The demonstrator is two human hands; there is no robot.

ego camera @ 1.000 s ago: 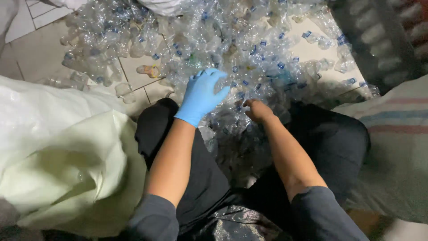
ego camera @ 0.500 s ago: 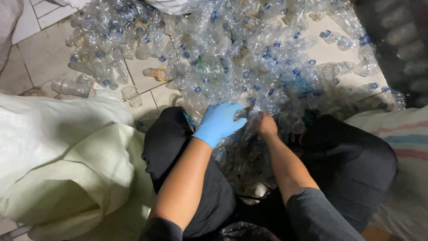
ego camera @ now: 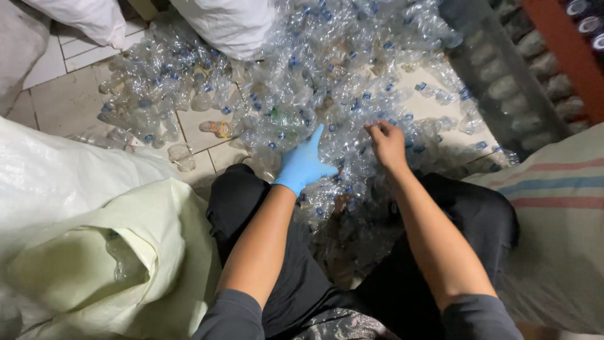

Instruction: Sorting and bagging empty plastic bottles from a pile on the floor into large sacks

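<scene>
Nearest: person seated on the tiled floor (ego camera: pixel 63 101), dark trousers, pale yellow-white open sack (ego camera: pixel 94 252) at their left side. Left hand (ego camera: pixel 303 165) in a blue glove, fingers spread open, resting flat on the pile of crushed clear plastic bottles (ego camera: pixel 302 75), gripping nothing. Right hand (ego camera: pixel 387 141) bare, fingers curled closed onto a bottle in the pile; exact grip hard to tell. Beyond the pile: white sacks (ego camera: pixel 233 25). Striped sack (ego camera: pixel 560 208) on the right.
</scene>
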